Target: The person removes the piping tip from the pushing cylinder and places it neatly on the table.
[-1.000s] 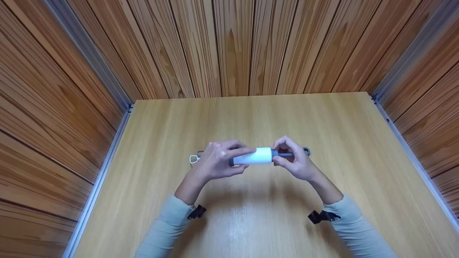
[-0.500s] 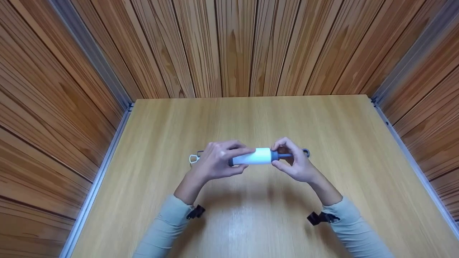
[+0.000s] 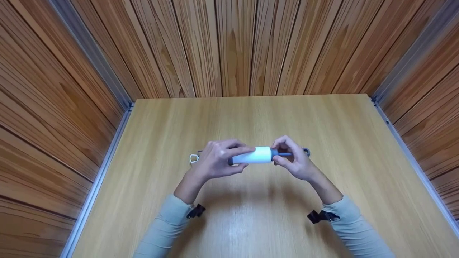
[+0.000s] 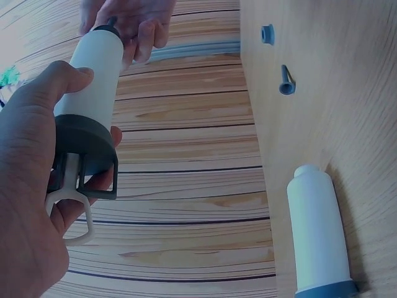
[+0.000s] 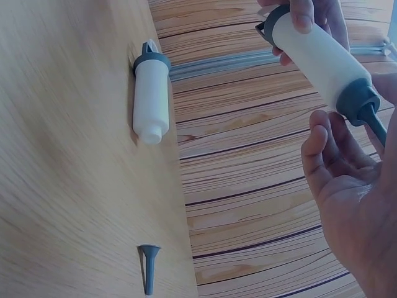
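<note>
A large white syringe [image 3: 261, 154] with grey ends lies level between the hands. The left hand [image 3: 217, 161] grips its barrel, the thumb along one side in the left wrist view. Past the palm, a white plunger ring [image 4: 71, 217] and a grey bracket stick out. The right hand [image 3: 294, 162] pinches the grey nozzle cap [image 5: 358, 99] at the other end with thumb and index finger. A thin grey nozzle [image 5: 373, 123] points from that cap into the right palm. The other right fingers are loosely curled.
On the wooden table [image 3: 251, 122] lie a second white syringe [image 4: 319, 230], a loose funnel-shaped nozzle [image 4: 286, 81] and a small grey ring [image 4: 267, 34]. Hands and held syringe hide most of these in the head view. Wood-plank walls [image 3: 233, 46] stand round the table.
The right thumb and index finger have shifted slightly on the nozzle cap, outward and back. The left hand and the syringe's barrel stay nearly in place.
</note>
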Action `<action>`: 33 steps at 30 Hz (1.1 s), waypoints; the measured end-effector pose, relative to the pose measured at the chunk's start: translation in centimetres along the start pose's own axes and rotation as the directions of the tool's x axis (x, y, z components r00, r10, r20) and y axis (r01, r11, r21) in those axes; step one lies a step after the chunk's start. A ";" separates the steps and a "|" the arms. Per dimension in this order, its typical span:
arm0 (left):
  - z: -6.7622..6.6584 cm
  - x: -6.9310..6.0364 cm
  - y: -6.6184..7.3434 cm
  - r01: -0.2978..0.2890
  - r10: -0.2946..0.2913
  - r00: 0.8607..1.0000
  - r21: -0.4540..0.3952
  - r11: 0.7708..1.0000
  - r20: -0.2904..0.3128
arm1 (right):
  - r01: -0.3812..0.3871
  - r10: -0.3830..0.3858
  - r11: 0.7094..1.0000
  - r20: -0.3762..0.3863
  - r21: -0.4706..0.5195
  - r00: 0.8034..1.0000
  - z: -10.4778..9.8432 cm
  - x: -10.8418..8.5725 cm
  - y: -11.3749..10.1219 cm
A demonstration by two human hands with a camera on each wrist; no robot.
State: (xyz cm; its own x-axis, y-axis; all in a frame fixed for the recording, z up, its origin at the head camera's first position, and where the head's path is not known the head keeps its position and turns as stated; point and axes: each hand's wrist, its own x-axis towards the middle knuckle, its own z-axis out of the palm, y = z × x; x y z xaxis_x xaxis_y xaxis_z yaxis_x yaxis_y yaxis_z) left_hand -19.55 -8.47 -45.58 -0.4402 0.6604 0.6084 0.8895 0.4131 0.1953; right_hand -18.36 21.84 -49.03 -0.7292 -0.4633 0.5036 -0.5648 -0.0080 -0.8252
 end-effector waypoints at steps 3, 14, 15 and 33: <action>0.0 0.0 0.0 -0.001 0.001 1.000 -0.001 1.000 0.001 | -0.001 0.001 1.000 0.005 0.001 1.000 0.0 0.1 0.0; 0.1 0.0 -0.1 0.000 0.000 1.000 -0.005 1.000 -0.005 | 0.027 -0.027 0.999 -0.005 0.024 1.000 0.0 0.1 0.2; 0.1 0.0 -0.1 0.001 -0.001 1.000 -0.005 1.000 -0.007 | 0.027 -0.027 0.999 -0.009 0.021 1.000 0.0 0.1 0.1; 0.0 -0.1 0.0 0.003 -0.003 1.000 -0.009 1.000 -0.001 | 0.053 -0.053 0.998 -0.006 -0.024 0.999 0.0 -0.1 0.1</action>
State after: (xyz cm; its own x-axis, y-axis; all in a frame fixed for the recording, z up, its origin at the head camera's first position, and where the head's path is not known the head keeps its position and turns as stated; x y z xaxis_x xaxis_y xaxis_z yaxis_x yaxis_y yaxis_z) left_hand -19.49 -8.52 -45.67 -0.4425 0.6589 0.6084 0.8894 0.4094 0.2035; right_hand -18.32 21.91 -49.19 -0.7005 -0.4566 0.5485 -0.6120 -0.0109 -0.7908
